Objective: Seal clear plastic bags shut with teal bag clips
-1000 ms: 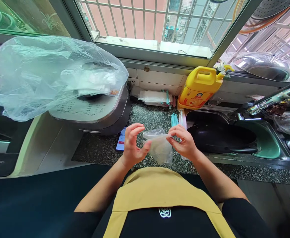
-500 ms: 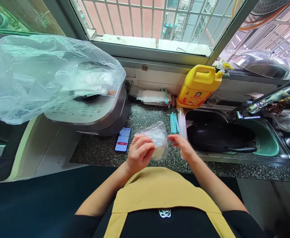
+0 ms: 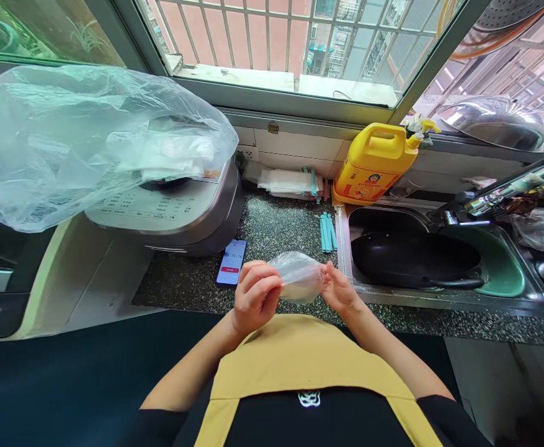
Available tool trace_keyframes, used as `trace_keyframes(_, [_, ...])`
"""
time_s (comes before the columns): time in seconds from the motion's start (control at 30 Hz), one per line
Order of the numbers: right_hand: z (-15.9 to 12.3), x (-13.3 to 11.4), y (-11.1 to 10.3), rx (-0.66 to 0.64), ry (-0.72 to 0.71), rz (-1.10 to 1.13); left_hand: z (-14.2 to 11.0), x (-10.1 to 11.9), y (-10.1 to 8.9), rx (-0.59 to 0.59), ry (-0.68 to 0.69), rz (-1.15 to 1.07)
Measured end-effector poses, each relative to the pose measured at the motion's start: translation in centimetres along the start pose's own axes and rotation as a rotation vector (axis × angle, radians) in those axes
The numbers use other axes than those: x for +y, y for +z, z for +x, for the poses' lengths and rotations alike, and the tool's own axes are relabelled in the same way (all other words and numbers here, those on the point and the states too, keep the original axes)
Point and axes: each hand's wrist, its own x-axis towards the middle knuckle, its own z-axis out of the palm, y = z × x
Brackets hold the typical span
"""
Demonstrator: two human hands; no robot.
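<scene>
A clear plastic bag (image 3: 299, 273) with something pale in its lower part is stretched between my two hands, close to the counter's front edge. My left hand (image 3: 256, 295) pinches its left side with the fingers curled. At the opposite side, my right hand (image 3: 338, 287) grips the bag between thumb and fingers. The pale contents cannot be made out clearly through the film. A phone (image 3: 231, 262) showing a running timer lies left of the bag. Several turquoise strips (image 3: 328, 232), perhaps bag clips, lie behind my right hand.
A rice cooker (image 3: 197, 217) under a large plastic bag (image 3: 67, 143) stands at left. White packets (image 3: 285, 181) lie along the wall. A yellow jug (image 3: 374, 164) stands behind the sink (image 3: 527, 298), which holds a black wok (image 3: 406, 261). The faucet (image 3: 513, 186) reaches over from the right.
My right hand has moved left and closed on the bag's right side. The bag is now pulled out sideways between both hands.
</scene>
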Motion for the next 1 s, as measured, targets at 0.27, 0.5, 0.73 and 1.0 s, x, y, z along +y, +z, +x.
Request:
trace_keyframes(0.27, [1.2, -1.5, -1.8, 0.167, -0.071, -0.207, 0.2, 0.4, -0.7, -0.073, 0.047, 0.011])
trace_keyframes(0.5, [3.5, -1.2, -0.4, -0.040, 0.297, -0.219, 0.0, 1.4, 0.1, -0.179, 0.240, 0.002])
trace_keyframes(0.73, [4.0, -1.4, -0.2, 0.036, -0.015, -0.398, 0.4, 0.7, -0.2, -0.177, 0.089, 0.010])
trace_keyframes(1.0, [0.7, -3.3, 1.5, -0.191, -0.864, -1.065, 2.7, -1.2, -0.5, -0.314, -0.112, 0.029])
